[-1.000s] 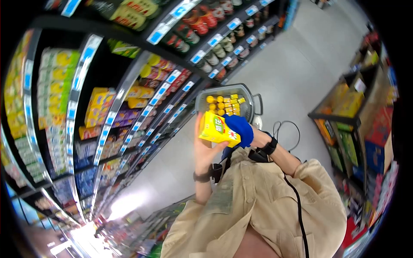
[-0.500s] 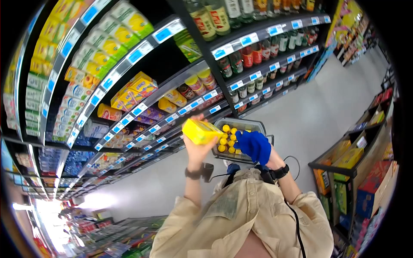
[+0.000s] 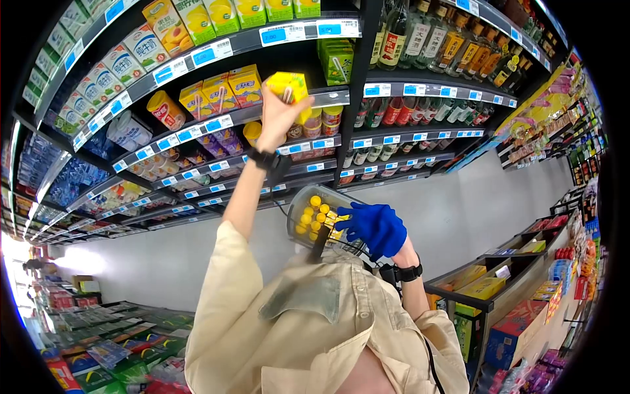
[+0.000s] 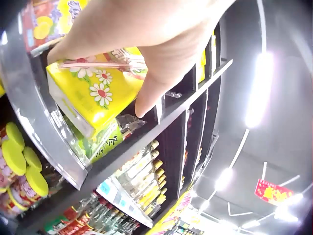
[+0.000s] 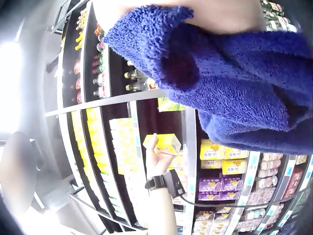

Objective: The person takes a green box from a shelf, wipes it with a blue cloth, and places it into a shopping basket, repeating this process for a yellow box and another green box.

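My left hand (image 3: 281,119) grips a yellow drink carton (image 3: 289,85) printed with white daisies, a thin straw along its side. It is raised at a shelf's front lip, between yellow-orange drink cartons (image 3: 243,84) and green cartons (image 3: 337,62). In the left wrist view, thumb and fingers span the daisy carton (image 4: 100,90). My right hand, low by my body, holds a blue terry cloth (image 3: 374,228); the cloth hides most of the fingers. Behind the cloth, in the head view, a grey basket (image 3: 296,205) contains several yellow-capped items and small yellow boxes.
Juice and milk cartons (image 3: 146,47) line the shelf above. Tubs (image 3: 332,119) stand below the lip, and glass bottles (image 3: 420,41) fill the bay to the right. A low display bin (image 3: 482,285) stands at right. A black cable (image 5: 220,204) crosses the right wrist view.
My left hand has carried the daisy carton away from the cloth, up and out to the shelf. My right hand stays low with the cloth. The head view has turned toward the shelves.
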Demonstrator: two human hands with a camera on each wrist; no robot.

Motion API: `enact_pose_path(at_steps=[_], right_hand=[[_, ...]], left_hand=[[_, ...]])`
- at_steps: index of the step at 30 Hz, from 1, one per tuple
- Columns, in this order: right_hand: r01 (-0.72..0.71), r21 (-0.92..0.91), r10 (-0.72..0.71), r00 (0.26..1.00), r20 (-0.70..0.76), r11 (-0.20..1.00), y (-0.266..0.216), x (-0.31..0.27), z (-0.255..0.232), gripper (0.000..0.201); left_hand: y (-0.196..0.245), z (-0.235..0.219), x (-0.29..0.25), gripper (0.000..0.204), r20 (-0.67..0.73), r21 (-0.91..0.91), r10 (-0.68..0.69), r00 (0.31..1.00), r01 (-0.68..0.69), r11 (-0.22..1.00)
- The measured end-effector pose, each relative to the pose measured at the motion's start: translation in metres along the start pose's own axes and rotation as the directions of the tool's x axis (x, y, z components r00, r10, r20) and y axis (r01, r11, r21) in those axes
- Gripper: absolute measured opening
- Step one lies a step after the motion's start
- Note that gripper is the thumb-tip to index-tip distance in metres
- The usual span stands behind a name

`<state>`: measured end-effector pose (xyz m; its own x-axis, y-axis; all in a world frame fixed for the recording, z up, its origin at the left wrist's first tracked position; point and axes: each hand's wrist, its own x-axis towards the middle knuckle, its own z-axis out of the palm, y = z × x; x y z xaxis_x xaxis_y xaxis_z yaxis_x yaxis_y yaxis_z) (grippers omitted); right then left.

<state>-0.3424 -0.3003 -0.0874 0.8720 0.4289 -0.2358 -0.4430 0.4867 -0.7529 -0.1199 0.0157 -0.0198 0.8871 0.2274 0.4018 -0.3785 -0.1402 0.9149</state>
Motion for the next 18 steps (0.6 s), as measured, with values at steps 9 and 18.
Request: enact_pose_path(at_steps=[9, 18], right_hand=[[0.127, 0.007, -0.126, 0.992, -0.024, 0.992, -0.017, -0.012, 0.012, 0.042], [0.162, 0.077, -0.156, 0.985, -0.074, 0.984, 0.008, -0.014, -0.019, 0.041]], left_hand=[[-0.026, 0.027, 0.091, 0.081, 0.053, -0.050, -0.102, 0.993, 0.104, 0.993], [-0.081, 0.054, 0.126, 0.092, -0.051, 0.120, -0.021, 0.998, 0.027, 0.992]])
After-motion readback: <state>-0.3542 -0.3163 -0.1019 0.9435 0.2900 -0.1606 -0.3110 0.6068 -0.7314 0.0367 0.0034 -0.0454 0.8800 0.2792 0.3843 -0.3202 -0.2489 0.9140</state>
